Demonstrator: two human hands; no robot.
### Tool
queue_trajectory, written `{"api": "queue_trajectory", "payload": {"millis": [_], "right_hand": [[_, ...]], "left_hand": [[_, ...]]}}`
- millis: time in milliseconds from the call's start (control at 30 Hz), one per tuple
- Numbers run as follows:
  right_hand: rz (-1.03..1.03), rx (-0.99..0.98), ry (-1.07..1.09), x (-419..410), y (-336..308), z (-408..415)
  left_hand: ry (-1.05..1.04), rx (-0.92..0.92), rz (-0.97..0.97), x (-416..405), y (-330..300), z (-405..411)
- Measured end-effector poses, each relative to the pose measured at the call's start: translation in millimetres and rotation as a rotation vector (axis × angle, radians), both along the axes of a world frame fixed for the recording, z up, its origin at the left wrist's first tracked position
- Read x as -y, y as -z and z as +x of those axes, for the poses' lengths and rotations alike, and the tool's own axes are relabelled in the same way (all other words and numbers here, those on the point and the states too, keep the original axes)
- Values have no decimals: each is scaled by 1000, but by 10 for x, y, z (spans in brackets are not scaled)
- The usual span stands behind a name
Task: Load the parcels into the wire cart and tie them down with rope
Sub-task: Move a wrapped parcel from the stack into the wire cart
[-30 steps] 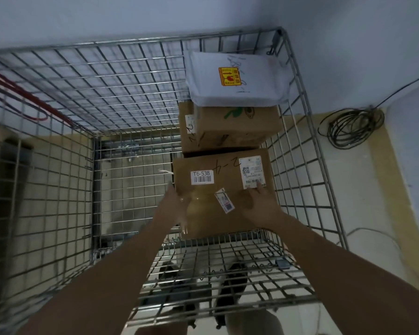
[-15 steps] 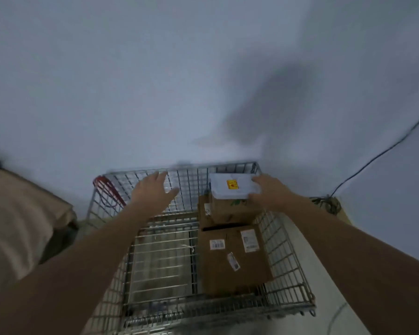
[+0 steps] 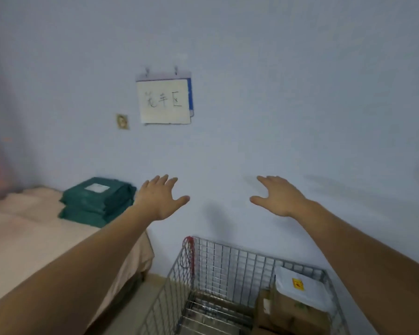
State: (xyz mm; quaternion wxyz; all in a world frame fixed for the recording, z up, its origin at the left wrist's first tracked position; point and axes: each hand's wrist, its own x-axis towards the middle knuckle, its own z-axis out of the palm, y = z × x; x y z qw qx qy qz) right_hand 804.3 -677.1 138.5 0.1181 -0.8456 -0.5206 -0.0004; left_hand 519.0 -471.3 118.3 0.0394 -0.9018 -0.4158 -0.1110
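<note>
Above the wire cart, my left hand and right hand hovering, fingers spreading apart, gripping nothing, boxed parcels sitting inside, green parcels lying on the bed.

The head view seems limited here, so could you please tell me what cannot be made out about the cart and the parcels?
- Wire cart: its near end and floor are cut off by the bottom edge.
- Brown boxes: partly under the white bag parcel and cut off below; labels too blurred to read.
- Red rope on the cart's corner: its length is unclear.
- Green parcels on the table: the label is too small to read.
</note>
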Motion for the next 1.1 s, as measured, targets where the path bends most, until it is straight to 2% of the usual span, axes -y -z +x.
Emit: {"api": "queue_trajectory", "payload": {"millis": [333, 533, 767, 1100], "right_hand": [[12, 36, -292, -1401, -582, -1857], [27, 60, -376, -2249, -691, -2748], [4, 36, -388, -3092, -616, -3172], [-39, 10, -395, -4602, -448, -3089]], "left_hand": [[-337, 61, 50, -561, -626, -2459], [-435, 60, 45, -1072, -669, -3473], [-453, 39, -24, -1819, -474, -3877], [-448, 59, -31, -3293, -253, -3797]]}}
